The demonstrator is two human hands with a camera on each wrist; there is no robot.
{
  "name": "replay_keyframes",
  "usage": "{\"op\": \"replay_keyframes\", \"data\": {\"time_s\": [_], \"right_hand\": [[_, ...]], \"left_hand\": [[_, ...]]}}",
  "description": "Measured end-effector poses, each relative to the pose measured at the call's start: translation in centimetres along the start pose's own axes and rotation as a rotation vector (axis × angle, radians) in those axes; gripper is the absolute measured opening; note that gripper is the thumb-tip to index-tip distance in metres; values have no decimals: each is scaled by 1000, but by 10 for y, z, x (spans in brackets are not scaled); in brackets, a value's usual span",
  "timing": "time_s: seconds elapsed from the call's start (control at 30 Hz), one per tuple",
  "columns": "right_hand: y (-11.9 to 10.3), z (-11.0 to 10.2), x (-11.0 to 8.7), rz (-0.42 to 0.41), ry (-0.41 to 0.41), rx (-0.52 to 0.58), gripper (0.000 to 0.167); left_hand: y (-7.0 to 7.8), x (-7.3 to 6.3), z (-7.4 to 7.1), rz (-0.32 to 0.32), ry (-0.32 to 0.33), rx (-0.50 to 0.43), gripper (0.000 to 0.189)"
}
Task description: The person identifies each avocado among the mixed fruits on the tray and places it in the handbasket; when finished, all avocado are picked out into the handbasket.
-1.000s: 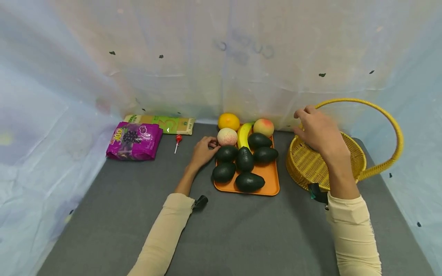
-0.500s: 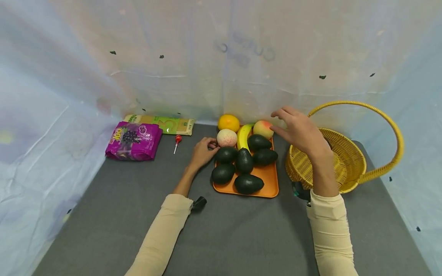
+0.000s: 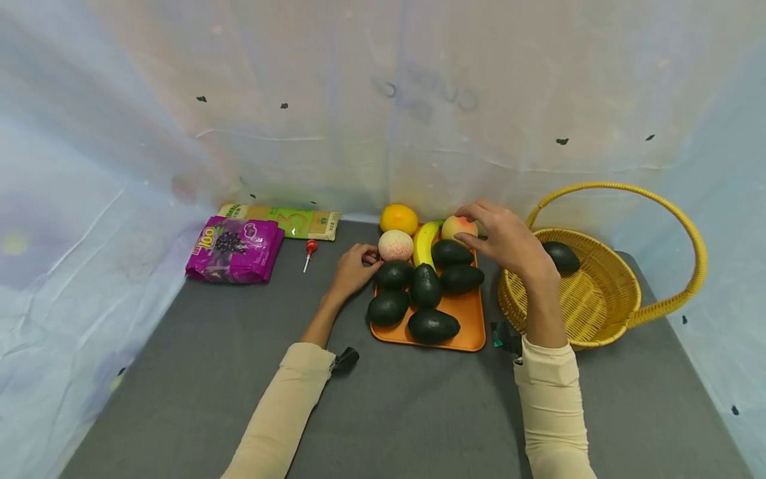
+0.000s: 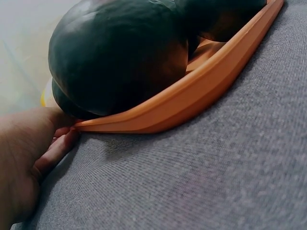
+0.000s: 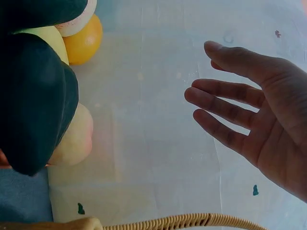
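One tray — orange, round-cornered — bears dark avocados.

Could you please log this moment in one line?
left hand: holds tray | right hand: empty, near right peach | basket: one avocado visible inside

The tabletop is matt grey cloth, finely ribbed. Near its far edge the tray looks like smooth plastic, its avocados smooth and softly glossy. At the far left corner the purple packet is shiny film; by the right edge the basket is rough, woven
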State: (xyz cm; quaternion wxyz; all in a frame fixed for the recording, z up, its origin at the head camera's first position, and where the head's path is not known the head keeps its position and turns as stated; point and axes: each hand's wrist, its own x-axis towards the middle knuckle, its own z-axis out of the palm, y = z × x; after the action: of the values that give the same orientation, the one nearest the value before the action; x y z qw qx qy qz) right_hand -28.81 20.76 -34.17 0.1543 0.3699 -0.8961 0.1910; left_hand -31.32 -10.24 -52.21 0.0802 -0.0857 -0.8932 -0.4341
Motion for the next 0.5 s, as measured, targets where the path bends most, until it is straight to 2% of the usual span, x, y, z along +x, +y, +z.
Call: {"op": "replay_keyframes", "data": {"time_s": [0.3,0.5], "right_hand": [[6,6,3,-8,-27,8,33],[6,13,6,-27,-123,59,34]], "left_hand": [[1,-1,5,10,-19,-17,35],[-4,-1,2,12,4,-29,35]]}}
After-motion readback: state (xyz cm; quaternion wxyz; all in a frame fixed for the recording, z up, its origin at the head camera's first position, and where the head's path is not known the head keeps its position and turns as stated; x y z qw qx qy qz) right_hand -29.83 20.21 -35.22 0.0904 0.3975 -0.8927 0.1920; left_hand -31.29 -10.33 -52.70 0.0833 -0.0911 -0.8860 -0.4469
